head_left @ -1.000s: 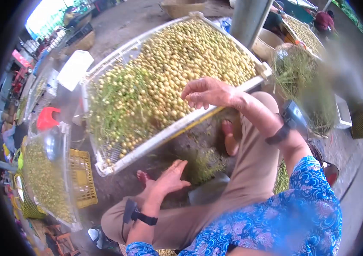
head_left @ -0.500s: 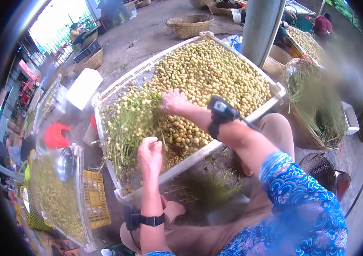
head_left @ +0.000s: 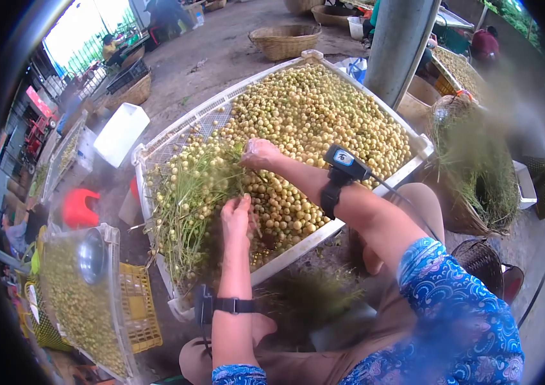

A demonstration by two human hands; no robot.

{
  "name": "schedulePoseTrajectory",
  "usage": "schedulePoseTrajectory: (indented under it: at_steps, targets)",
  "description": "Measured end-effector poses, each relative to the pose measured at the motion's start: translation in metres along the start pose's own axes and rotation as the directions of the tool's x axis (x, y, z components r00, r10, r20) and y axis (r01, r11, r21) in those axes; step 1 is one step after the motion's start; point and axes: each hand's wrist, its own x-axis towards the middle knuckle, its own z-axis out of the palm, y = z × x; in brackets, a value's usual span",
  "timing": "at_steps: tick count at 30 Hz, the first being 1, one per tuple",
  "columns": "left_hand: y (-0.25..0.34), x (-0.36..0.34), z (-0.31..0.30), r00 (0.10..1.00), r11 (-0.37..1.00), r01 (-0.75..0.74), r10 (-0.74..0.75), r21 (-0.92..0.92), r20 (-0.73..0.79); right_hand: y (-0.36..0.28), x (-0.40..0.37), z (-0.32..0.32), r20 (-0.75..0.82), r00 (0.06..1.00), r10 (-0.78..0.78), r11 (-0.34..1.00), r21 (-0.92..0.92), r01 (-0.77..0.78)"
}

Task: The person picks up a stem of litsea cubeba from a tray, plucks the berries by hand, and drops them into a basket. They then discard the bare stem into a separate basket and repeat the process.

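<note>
Left hand [head_left: 236, 217]: fingers pressed together, pinching green stems [head_left: 189, 192] at tray's 9 o'clock side. Right hand [head_left: 258, 153]: curled round same stems, 12 o'clock of left. Yellow fruit [head_left: 324, 115] fills tray [head_left: 417, 151]. Judged step: gathering stems off fruit. Lifting calls for firm two-hand grip.

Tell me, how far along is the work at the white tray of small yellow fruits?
Done: loose small yellow-green round fruits cover most of the white plastic mesh tray; a woven basket holds bare green stems. In hand: left hand and right hand are in the pile of green stalked bunches. Left: that pile.
</note>
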Motion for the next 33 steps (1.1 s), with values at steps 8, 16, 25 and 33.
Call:
schedulePoseTrajectory:
  at_steps: [8,16,25,33]
  targets:
    - [0.034,-0.04,0.009,0.989,0.945,-0.121,0.142,-0.304,0.049,-0.015,-0.061,-0.045,0.062,0.997,-0.038,0.929,0.371,0.012]
    - [0.01,-0.055,-0.006,0.996,0.997,0.043,-0.038,-0.06,0.078,0.032,-0.101,-0.021,-0.051,0.987,-0.156,0.979,-0.144,0.147]
    - [-0.01,-0.068,-0.001,1.0,0.999,-0.006,0.006,-0.049,0.012,0.012,-0.161,-0.028,0.072,0.996,-0.045,0.963,-0.263,0.063]
    - [0.033,-0.096,-0.014,0.955,0.934,-0.297,0.292,-0.199,-0.055,0.039,-0.124,-0.031,0.085,0.993,0.077,0.997,0.015,-0.079]
